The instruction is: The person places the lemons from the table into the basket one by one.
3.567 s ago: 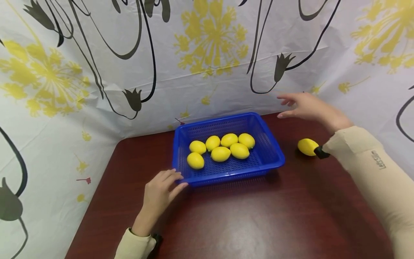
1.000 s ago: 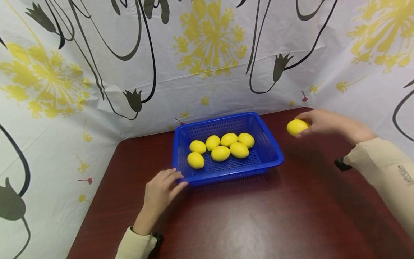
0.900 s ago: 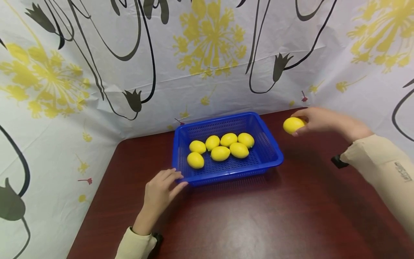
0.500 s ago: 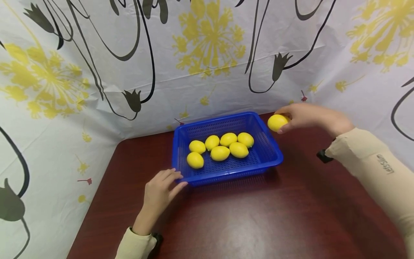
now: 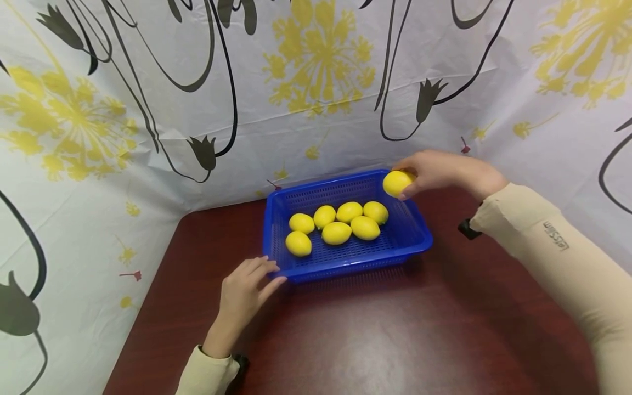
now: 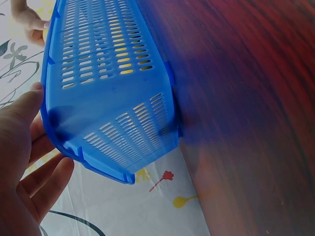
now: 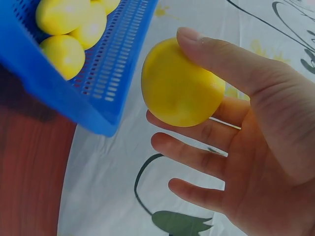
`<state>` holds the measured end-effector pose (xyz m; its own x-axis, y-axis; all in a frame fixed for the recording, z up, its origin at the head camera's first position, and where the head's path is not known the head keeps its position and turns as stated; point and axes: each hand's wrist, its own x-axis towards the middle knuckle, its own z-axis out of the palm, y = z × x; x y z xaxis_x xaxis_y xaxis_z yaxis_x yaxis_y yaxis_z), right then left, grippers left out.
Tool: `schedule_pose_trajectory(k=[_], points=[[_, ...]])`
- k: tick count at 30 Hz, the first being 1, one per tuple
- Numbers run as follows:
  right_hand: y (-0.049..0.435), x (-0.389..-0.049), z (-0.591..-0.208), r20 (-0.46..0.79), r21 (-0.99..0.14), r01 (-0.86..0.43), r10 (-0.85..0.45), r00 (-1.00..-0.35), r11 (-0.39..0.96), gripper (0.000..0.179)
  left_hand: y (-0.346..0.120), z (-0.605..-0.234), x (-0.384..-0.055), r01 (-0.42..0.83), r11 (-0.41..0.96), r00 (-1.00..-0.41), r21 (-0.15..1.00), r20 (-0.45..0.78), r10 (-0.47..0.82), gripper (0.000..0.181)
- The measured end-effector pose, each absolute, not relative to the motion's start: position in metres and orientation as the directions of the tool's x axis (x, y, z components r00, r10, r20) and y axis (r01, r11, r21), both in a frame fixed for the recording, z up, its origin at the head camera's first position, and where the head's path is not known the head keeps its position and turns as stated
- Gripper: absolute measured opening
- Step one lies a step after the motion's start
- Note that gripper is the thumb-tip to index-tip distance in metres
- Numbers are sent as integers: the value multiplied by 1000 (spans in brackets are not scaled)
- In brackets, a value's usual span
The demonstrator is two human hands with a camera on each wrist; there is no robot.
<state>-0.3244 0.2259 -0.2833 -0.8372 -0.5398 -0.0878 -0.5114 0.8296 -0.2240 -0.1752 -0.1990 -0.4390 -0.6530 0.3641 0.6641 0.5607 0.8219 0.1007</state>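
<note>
My right hand (image 5: 434,171) pinches a yellow lemon (image 5: 396,184) between thumb and fingers, above the back right corner of a blue perforated plastic basket (image 5: 345,269). In the right wrist view the lemon (image 7: 179,86) sits between thumb and forefinger, while the lower fingers stay apart from it. My left hand (image 5: 243,293) holds the basket's front left corner. The left wrist view has the thumb on the near side of the rim (image 6: 45,98) and a forefinger passing behind it. Several lemons (image 5: 337,233) lie in the basket's left and middle part.
The basket stands on a dark red-brown table (image 5: 375,340) near its back edge. A white cloth (image 5: 316,126) with yellow and grey flower prints hangs behind and beside the table. The basket's raised rim runs under the right hand.
My right hand took the lone lemon from the table at the right and carried it left over the basket's back right corner. The left hand and the lemons inside have stayed put.
</note>
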Motion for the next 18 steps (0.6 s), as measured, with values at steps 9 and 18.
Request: schedule_pose_trajectory(k=[9, 18], points=[[200, -339, -277, -139, -246, -489, -529, -837, 837, 70, -200, -439, -176, 548, 830, -672, 106, 647, 360, 29], [168, -351, -285, -91, -324, -494, -546, -833, 807, 70, -199, -440, -177, 557, 826, -645, 84, 671, 367, 30]])
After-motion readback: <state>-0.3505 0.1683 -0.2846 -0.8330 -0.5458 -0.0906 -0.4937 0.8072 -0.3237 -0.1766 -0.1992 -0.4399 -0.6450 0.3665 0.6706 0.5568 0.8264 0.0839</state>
